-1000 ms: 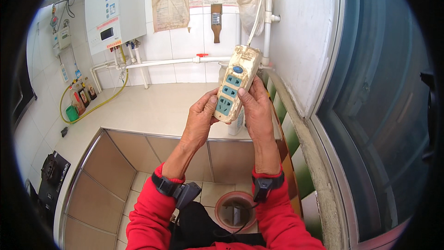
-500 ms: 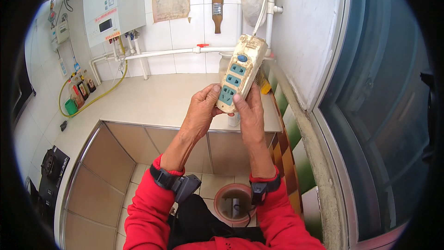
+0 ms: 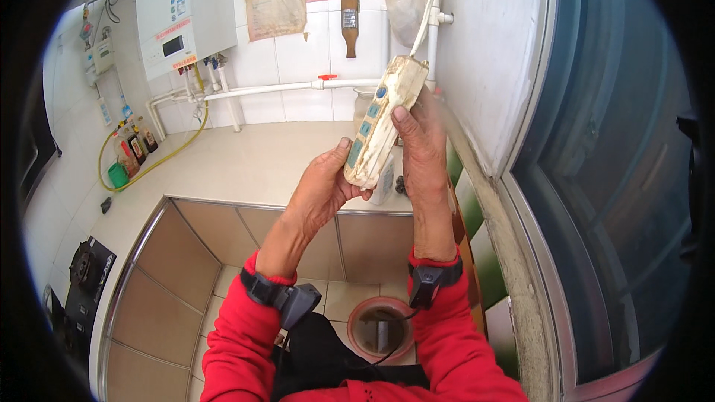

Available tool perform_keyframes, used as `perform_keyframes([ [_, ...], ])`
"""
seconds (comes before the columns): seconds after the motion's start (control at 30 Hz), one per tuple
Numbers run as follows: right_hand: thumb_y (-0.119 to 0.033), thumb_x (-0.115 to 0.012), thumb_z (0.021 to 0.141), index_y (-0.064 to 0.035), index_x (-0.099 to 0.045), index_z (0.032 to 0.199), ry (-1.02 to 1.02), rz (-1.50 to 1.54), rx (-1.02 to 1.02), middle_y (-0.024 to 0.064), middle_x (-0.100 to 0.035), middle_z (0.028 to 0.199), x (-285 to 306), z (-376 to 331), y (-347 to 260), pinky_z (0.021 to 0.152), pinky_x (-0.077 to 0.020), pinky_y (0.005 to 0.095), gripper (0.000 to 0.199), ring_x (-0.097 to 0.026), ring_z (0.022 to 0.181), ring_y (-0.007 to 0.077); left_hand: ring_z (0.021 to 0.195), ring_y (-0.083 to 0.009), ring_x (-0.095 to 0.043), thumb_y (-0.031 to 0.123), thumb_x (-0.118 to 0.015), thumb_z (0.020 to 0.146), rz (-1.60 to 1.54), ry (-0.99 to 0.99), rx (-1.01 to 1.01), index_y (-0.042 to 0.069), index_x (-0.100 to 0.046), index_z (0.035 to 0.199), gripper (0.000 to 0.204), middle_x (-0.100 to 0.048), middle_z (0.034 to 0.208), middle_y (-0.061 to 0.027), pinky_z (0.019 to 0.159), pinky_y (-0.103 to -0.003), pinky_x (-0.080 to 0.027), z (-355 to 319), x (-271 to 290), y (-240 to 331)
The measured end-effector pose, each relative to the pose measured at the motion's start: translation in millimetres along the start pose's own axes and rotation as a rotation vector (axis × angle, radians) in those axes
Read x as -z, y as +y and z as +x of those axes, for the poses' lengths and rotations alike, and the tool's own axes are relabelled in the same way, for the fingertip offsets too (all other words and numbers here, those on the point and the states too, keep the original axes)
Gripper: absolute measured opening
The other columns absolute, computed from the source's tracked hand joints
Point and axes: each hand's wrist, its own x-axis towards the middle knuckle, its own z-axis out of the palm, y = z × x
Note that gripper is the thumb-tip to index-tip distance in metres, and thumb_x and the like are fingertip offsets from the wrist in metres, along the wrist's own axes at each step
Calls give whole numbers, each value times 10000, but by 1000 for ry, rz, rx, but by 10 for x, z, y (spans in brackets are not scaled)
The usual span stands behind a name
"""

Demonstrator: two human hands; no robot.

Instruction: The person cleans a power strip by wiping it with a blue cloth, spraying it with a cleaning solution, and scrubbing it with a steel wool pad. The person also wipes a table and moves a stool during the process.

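Observation:
A worn, cream-coloured power strip (image 3: 392, 115) with blue-green sockets and a blue switch is held up at a slant over the counter. Its white cord (image 3: 427, 18) runs upward from the top end. My left hand (image 3: 320, 186) grips the lower end, thumb along the socket edge and fingertips underneath. On the strip's right side, my right hand (image 3: 424, 156) presses its thumb against the stained side wall. Its other fingers are behind the strip and partly smeared by motion. The strip is tipped so that the side shows broadly and the socket face only narrowly.
A beige counter (image 3: 257, 160) curves around in front of me. Bottles (image 3: 134, 141), a green cup (image 3: 118, 174) and a gas stove (image 3: 88, 275) stand at left. A water heater (image 3: 182, 15) hangs above. A red basin (image 3: 380, 327) sits on the floor; a window (image 3: 596, 141) lies right.
The power strip has rolled so its socket face turns left and its side shows. My right hand has slid up from the lower end to the side; my left hand keeps its hold.

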Motion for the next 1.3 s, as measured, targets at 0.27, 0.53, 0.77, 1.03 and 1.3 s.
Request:
perform_keyframes([
  [0.27, -239, -771, 840, 28, -227, 1463, 111, -259, 39, 154, -571, 1108, -229, 93, 122, 932, -476, 366, 870, -566, 1054, 234, 858, -215, -637, 406, -525, 995, 226, 122, -211, -48, -412, 1334, 577, -573, 1077, -157, 701, -345, -540, -163, -125, -115],
  [0.53, -239, -819, 782, -20, -96, 1525, -39, -245, -12, 196, -494, 1315, -266, -269, 316, 1048, -397, 415, 1059, -465, 1249, 310, 792, -203, -626, 484, -536, 968, 44, 61, -166, 11, -477, 1283, 571, -622, 1009, -126, 653, -318, -510, -203, 27, -35],
  [0.77, -314, -858, 724, -17, -71, 1526, -19, -340, 79, 226, -423, 1406, -179, -65, 351, 1108, -320, 426, 1162, -392, 1325, 311, 764, -225, -601, 500, -515, 968, -58, 2, -119, 68, -501, 1280, 533, -636, 1024, -147, 659, -320, -508, -183, 64, -57],
  [1.03, -373, -850, 730, -19, -75, 1527, 19, -234, -1, 257, -348, 1471, -92, -14, 395, 1129, -275, 445, 1167, -381, 1335, 353, 794, -252, -613, 504, -454, 988, -163, -14, -125, 70, -498, 1289, 530, -640, 1011, -133, 641, -345, -514, -156, 8, -84],
  [1.3, -355, -878, 691, -44, -57, 1538, -70, -317, -38, 260, -334, 1473, 32, -130, 404, 1125, -293, 455, 1220, -387, 1333, 347, 806, -261, -622, 505, -435, 991, -135, 13, -112, 70, -516, 1254, 515, -644, 1034, -127, 646, -363, -507, -140, 10, -70],
])
